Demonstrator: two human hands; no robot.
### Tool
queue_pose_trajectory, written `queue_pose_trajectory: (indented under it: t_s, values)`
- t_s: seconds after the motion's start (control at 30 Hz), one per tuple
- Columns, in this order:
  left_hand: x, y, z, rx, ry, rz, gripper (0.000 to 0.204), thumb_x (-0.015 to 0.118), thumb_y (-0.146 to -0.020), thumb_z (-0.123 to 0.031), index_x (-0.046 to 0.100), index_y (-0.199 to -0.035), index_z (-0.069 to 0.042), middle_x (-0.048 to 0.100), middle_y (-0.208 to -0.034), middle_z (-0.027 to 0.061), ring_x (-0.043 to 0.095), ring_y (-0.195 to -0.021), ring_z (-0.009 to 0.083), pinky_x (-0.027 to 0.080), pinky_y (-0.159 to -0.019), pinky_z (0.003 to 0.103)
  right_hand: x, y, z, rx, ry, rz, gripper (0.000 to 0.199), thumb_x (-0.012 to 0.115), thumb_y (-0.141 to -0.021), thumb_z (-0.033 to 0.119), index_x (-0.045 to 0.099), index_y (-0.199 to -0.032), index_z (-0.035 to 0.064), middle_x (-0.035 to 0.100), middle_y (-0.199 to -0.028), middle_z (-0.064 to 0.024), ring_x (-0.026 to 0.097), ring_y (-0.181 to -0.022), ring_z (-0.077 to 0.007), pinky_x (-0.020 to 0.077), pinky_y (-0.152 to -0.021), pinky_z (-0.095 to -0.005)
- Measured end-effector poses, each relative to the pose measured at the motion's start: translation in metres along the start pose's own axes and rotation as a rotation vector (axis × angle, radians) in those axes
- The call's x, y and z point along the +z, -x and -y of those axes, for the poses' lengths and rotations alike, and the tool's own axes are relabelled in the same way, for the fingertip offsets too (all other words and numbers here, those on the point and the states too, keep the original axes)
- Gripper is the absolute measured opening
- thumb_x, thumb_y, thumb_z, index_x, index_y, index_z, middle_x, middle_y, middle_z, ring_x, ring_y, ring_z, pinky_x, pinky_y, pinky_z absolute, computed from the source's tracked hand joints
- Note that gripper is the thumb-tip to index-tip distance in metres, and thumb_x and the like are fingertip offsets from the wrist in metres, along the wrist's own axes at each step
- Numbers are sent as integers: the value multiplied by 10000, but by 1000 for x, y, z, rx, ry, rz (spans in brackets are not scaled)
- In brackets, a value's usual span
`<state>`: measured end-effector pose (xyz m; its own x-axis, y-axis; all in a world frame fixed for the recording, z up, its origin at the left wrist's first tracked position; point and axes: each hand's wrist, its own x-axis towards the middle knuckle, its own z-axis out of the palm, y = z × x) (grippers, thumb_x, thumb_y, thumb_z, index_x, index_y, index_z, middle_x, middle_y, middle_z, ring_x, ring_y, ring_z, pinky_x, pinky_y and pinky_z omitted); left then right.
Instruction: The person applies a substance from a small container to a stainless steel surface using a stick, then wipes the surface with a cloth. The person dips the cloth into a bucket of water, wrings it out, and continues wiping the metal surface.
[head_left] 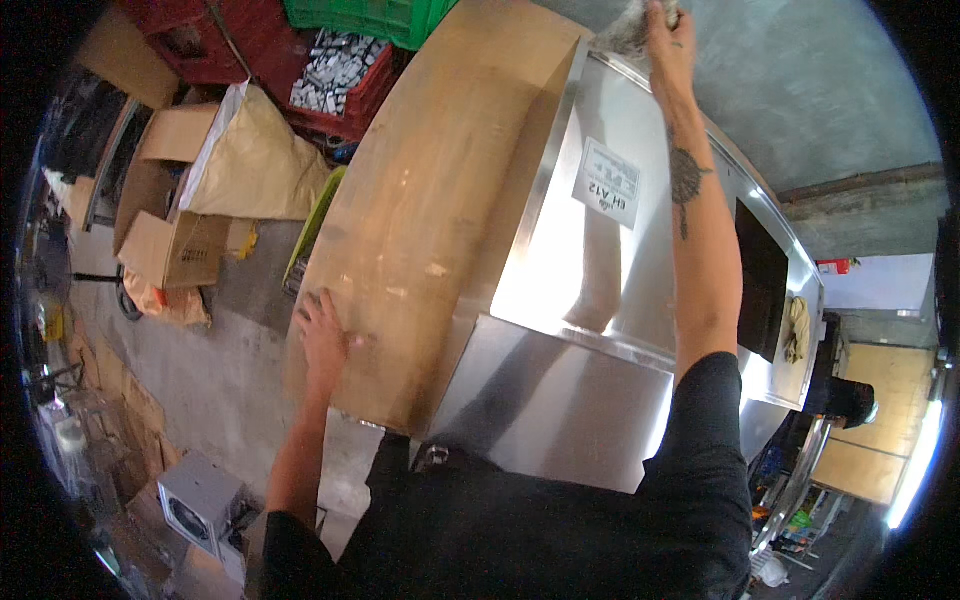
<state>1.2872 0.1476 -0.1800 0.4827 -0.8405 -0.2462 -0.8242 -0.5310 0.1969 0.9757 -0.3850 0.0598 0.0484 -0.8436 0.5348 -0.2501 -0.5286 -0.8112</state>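
Note:
My right arm reaches across a shiny stainless steel unit (550,270) to its far edge. There my right hand (672,45) is closed on a greyish rag (625,35), which lies by the far corner of the metal. On the wooden tabletop (400,220), left of the steel, my left hand (322,340) rests near the edge with its fingers apart and holds nothing. A white printed label (608,185) is stuck to the steel's upper face. Farther right, the metal has a dark rectangular opening (762,280).
A yellowish cloth or glove (797,330) lies at the unit's right end. Left of the table are a red crate of small metal parts (340,75), a pale sack (255,160), an open cardboard box (165,230) and a grey boxy device (200,505). A concrete wall (830,90) stands behind.

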Motion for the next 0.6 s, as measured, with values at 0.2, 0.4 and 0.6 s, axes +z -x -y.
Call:
queue_pose_trajectory:
  t_s: [0.2, 0.4, 0.6]
  values:
    - [12, -3, 0, 32, 76, -16, 1137, 971, -675, -251, 309, -1572, -29, 318, -1604, 249, 389, -1413, 505, 517, -1046, 625, -34, 89, 132, -87, -96, 136, 570, 679, -1057, 405, 488, -1310, -69, 661, -1036, -117, 636, -923, -151, 525, -815, -296]
    - [-10, -5, 11, 158, 464, -223, 903, 867, -861, -252, 356, -1547, 33, 419, -1554, 234, 419, -1427, 439, 385, -1180, 528, -30, 225, 257, -188, 55, 558, 200, 702, -1019, 165, 657, -1160, 29, 709, -948, -111, 691, -795, -202, 559, -740, -349]
    - [-178, 77, -69, 361, 1587, 217, 944, 751, -898, -590, 435, -1515, 51, 517, -1527, 238, 496, -1435, 329, 349, -1214, 481, -42, 337, 335, -13, -195, 726, 267, 774, -961, 148, 662, -1161, 12, 719, -1056, -177, 735, -949, -315, 576, -829, -386]
